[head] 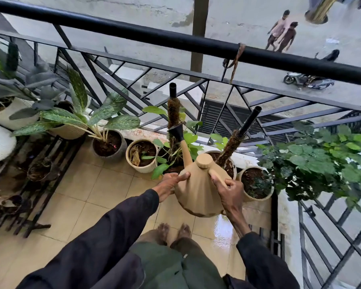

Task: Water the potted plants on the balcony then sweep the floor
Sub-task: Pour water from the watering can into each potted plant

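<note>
I hold a tan watering can point(196, 190) in both hands above the balcony floor. My right hand point(230, 191) grips its handle. My left hand point(168, 186) steadies the left side of its body. The can's spout with a black rose point(177, 132) points away from me, over a pot with a moss pole point(173, 113) and green leaves. A row of pots lines the railing: a grey pot point(121, 149) with a variegated plant, a cream pot point(141, 168) with a wilted leaf, and a white pot point(256, 198) at the right.
A black metal railing point(175, 41) runs across the view, with the street and people below. A plant rack point(40, 174) with white pots stands at the left. A leafy bush point(321, 161) hangs at the right. The tiled floor point(225, 228) is wet near my bare feet.
</note>
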